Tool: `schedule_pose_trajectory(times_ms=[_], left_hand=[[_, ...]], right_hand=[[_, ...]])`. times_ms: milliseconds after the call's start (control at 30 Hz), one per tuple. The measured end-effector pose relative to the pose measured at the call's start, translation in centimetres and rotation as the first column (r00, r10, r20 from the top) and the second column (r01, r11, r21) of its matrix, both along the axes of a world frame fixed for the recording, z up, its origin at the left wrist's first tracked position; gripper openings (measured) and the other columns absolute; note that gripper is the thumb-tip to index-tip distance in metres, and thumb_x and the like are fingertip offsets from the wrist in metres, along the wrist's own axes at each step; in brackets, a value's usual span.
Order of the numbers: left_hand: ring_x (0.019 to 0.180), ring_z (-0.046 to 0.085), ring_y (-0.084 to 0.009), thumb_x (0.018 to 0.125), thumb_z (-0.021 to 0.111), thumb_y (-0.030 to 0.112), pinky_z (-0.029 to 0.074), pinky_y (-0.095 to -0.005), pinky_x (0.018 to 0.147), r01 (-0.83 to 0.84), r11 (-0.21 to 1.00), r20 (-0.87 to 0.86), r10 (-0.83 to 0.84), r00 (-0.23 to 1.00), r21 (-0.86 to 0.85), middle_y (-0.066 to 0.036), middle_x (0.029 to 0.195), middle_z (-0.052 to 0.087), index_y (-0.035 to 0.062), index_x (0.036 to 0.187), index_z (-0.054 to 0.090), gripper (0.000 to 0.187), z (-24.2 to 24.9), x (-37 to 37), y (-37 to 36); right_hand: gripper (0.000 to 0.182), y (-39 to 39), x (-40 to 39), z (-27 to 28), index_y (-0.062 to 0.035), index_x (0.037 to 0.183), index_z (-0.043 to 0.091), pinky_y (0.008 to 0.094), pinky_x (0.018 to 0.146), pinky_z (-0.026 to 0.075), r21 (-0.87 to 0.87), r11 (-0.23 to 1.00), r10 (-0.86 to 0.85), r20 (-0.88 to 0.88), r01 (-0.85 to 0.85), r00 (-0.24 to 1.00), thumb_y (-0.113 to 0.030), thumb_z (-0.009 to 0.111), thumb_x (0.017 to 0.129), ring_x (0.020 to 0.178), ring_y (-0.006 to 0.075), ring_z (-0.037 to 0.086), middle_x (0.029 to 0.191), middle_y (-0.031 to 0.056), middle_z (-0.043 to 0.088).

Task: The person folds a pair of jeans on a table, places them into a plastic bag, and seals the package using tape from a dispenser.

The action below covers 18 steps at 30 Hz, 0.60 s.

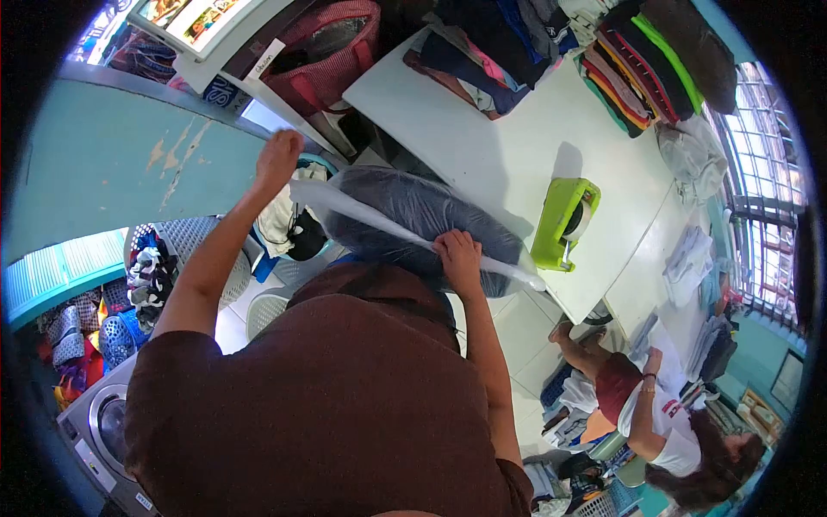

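Note:
A clear plastic bag [413, 215] stuffed with dark clothes rests at the near edge of the white table [534, 129]. My left hand [280, 159] is raised at the left and closed around the bag's stretched plastic end. A taut strip of that plastic runs across the bag. My right hand [458, 257] presses down on the strip and grips it against the bag's near side. My brown shirt hides whatever lies below the bag.
A green tape dispenser [564, 222] stands on the table right of the bag. Stacks of folded clothes [642, 65] line the far side, with a red basket [332, 56] at the back left. Another person [663, 422] sits at the lower right. A washing machine [103, 426] is at the lower left.

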<state>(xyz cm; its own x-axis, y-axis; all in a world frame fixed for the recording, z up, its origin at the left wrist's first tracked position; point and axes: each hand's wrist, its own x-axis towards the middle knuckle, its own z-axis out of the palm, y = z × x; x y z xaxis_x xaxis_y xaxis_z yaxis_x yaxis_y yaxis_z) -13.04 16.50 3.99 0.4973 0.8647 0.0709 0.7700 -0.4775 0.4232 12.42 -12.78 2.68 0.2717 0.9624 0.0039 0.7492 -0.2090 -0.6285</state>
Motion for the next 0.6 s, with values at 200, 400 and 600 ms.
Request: schedule_pose_trajectory(times_ms=[200, 400, 600], left_hand=[[0.087, 0.053, -0.0277, 0.077, 0.056, 0.014, 0.040, -0.0378, 0.077, 0.734, 0.675, 0.131, -0.736, 0.664, 0.073, -0.008, 0.091, 0.055, 0.0075, 0.097, 0.057, 0.022, 2.5, 11.0, -14.3], [0.085, 0.054, -0.0240, 0.081, 0.057, 0.020, 0.039, -0.0349, 0.077, 0.711, 0.642, 0.219, -0.679, 0.701, -0.285, -0.004, 0.090, 0.057, 0.0105, 0.091, 0.057, 0.014, -1.1, 10.7, -15.4], [0.082, 0.056, -0.0253, 0.080, 0.058, 0.024, 0.041, -0.0363, 0.072, 0.671, 0.618, 0.312, -0.596, 0.740, -0.410, -0.004, 0.082, 0.058, 0.0095, 0.085, 0.057, 0.016, -1.2, 11.4, -14.3]], right_hand=[[0.012, 0.0, 0.1, -0.4, -0.0101, 0.082, 0.057, 0.0370, 0.070, 0.033, -0.016, 1.000, 0.004, 0.013, -0.004, 1.000, -0.022, 0.058, 0.079, 0.082, 0.0224, 0.051, 0.082, 0.0022, 0.055], [0.011, -0.1, -0.1, 0.5, -0.0103, 0.084, 0.058, 0.0371, 0.070, 0.034, -0.059, 0.998, 0.005, 0.032, -0.003, 0.999, -0.020, 0.057, 0.079, 0.085, 0.0228, 0.051, 0.084, 0.0026, 0.055], [0.009, -1.1, 0.1, -0.2, -0.0099, 0.087, 0.059, 0.0375, 0.072, 0.038, 0.097, 0.994, 0.045, 0.068, -0.051, 0.997, -0.012, 0.056, 0.078, 0.086, 0.0253, 0.051, 0.088, 0.0052, 0.054]])
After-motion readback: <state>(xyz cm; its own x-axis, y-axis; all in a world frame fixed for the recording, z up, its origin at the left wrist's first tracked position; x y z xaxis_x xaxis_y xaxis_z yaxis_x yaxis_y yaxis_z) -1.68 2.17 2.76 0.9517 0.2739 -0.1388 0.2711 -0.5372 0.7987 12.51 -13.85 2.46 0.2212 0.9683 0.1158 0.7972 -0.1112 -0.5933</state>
